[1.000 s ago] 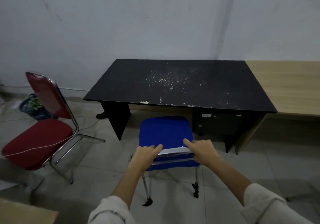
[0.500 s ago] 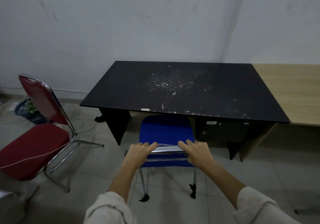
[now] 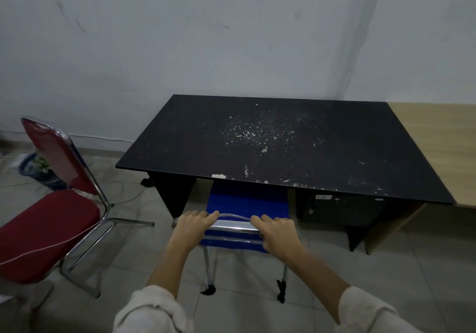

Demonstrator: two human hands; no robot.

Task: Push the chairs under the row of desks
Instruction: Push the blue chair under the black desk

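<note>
A blue chair [image 3: 247,201] with a chrome frame stands at the front edge of a black desk [image 3: 278,142], its seat partly under the desktop. My left hand [image 3: 193,223] grips the left end of the chair's chrome top rail. On the right end of that rail sits my right hand [image 3: 277,232], also closed on it. A red chair [image 3: 46,219] with a chrome frame stands out on the floor to the left, facing away from the desk. A light wooden desk [image 3: 443,152] adjoins the black one on the right.
A white wall runs behind the desks. A dark drawer unit [image 3: 340,207] fills the right side under the black desk. A blue bag [image 3: 38,171] and white cables [image 3: 123,196] lie on the tiled floor behind the red chair.
The blue chair has slid forward, further under the black desk, with both hands holding its top rail. The view has moved closer to the desk.
</note>
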